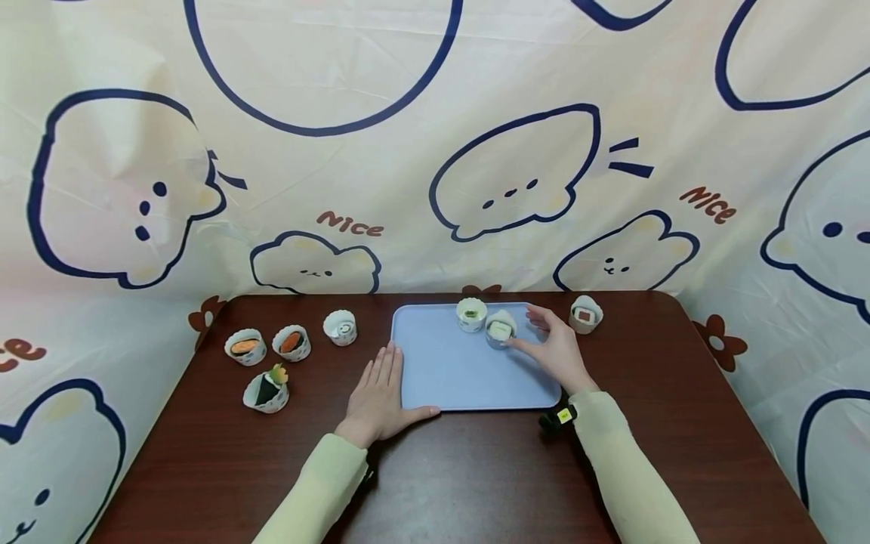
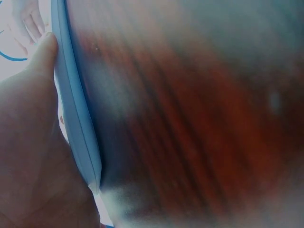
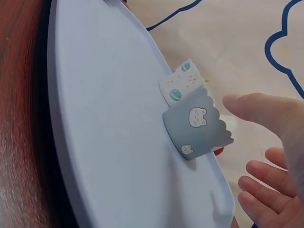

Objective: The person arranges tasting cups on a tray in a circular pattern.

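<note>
A pale blue tray lies on the dark wooden table. My left hand rests at its near left corner, fingers straight along the left side and thumb stretched along the front edge. Toward the tray's back right, a blue-grey paper cup with a bear print and scalloped rim holds a pale green and white food piece. Beside it stands a white paper cup with a green-topped piece inside. My right hand is spread beside the blue-grey cup, its thumb close to the rim and its other fingers apart from it.
Left of the tray stand several paper cups with food pieces: one with an orange top, one with a reddish top, a white roll and a dark green cone. Another cup stands right of the tray. A printed cloth hangs behind.
</note>
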The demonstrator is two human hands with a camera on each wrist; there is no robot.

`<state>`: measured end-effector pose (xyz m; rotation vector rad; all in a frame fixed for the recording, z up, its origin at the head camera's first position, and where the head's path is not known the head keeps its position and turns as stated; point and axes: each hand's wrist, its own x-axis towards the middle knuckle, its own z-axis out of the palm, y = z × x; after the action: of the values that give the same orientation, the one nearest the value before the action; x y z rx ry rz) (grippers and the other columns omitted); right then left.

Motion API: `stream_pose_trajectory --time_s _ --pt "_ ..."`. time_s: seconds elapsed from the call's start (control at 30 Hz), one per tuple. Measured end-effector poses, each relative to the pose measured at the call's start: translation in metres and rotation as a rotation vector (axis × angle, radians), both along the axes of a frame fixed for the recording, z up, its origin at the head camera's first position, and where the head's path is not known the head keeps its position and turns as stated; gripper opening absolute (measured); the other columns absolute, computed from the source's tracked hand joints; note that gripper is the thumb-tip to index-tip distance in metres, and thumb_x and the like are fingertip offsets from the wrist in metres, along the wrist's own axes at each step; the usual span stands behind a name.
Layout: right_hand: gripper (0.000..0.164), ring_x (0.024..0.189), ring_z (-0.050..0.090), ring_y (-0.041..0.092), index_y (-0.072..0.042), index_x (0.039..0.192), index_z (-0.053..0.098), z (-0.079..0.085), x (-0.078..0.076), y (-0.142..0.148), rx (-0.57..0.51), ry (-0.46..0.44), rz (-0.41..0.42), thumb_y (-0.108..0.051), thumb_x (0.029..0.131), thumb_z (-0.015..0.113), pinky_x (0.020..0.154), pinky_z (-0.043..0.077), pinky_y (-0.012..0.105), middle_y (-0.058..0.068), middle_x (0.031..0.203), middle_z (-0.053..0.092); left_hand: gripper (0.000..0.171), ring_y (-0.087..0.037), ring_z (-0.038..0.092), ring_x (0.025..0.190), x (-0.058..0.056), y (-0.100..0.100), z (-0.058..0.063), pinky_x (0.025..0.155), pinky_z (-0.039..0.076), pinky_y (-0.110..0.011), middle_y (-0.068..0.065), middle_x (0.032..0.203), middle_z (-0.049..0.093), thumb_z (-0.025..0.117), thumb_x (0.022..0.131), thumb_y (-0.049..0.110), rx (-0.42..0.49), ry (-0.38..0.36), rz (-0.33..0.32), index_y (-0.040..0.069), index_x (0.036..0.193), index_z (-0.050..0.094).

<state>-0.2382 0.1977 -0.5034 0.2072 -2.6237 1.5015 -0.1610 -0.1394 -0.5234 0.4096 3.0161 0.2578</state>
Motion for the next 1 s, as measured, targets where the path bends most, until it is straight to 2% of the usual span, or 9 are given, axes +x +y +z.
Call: stream_pose_trajectory --time_s 0.4,0.67,1.0 --pt "0.079 0.129 0.052 0.032 -0.003 0.146 0.050 0.000 0.003 0.010 -0.016 0.015 -0.021 -0.029 0.082 0.089 0.108 0.043 0.046 0.015 0.141 0.056 0.131 -0.032 0.005 0.154 0.000 -0.001 -0.004 0.122 0.010 -0.046 -0.018 0.168 0.003 0.037 0.077 0.096 -0.012 -0.021 0.003 -0.001 0.161 0.007" --pt "0.076 0.127 0.054 0.034 0.000 0.144 0.052 -0.001 0.003 0.019 -0.013 0.050 -0.051 -0.025 0.083 0.088 0.107 0.043 0.047 0.018 0.138 0.058 0.131 -0.032 0.004 0.154 0.001 0.001 0.000 0.122 0.010 -0.046 -0.019 0.168 0.003 0.042 0.078 0.094 -0.011 -0.024 0.008 -0.001 0.161 0.008" --pt "0.075 0.129 0.053 0.033 -0.003 0.146 0.051 0.000 0.006 0.029 -0.014 0.029 -0.092 -0.028 0.085 0.086 0.108 0.042 0.048 0.016 0.139 0.058 0.130 -0.032 0.004 0.154 0.000 0.000 0.000 0.122 0.010 -0.046 -0.019 0.168 0.003 0.041 0.079 0.093 -0.008 -0.024 0.004 -0.001 0.161 0.007"
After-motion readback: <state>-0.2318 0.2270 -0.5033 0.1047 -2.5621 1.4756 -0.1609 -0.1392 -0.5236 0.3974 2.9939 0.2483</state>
